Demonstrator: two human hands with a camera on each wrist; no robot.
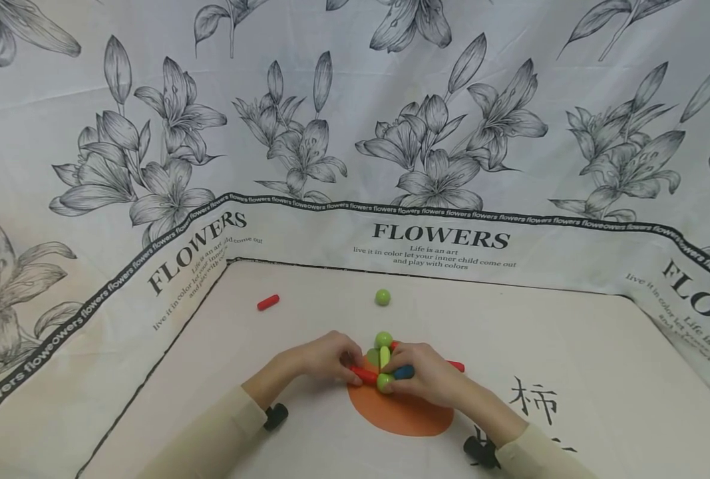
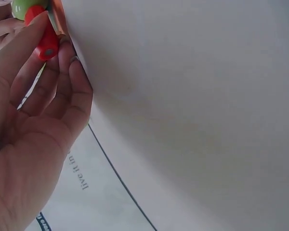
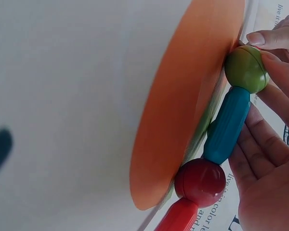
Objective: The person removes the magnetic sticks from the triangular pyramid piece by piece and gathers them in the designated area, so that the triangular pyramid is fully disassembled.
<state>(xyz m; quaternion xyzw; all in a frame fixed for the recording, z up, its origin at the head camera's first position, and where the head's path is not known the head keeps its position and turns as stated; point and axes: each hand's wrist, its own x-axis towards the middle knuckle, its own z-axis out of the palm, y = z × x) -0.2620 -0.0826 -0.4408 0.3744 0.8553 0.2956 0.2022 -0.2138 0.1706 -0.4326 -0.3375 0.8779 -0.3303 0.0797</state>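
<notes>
- well, at the far left a pale sleeve (image 1: 211,426) leads to the left hand (image 1: 325,359)
- a stray red rod (image 1: 267,303) lies on the white cloth (image 1: 313,293), well apart from the rest
- the left hand pinches the held red rod (image 1: 364,374) between thumb and bent fingertips; in the left wrist view a grey spot shows at the rod's near end
- that rod's other end touches the lower green ball (image 1: 384,383), over the flat orange shape (image 1: 399,420)
- the yellow-green rod (image 1: 384,359) runs between the lower green ball and the upper green ball (image 1: 383,340)
- the far green ball (image 1: 382,297) sits alone beyond them, near but apart
- the blue rod (image 1: 404,372) meets the lower green ball on its right side
- the right hand (image 1: 429,376) holds the blue rod, fingers curled close together along it, a fingertip at the lower green ball
- the dark red ball (image 3: 201,185), seen in the right wrist view, touches the blue rod's other end, and the end red rod (image 3: 179,216) continues from it
- black characters (image 1: 534,402) are printed on the cloth to the right, near the right sleeve (image 1: 540,459)
</notes>
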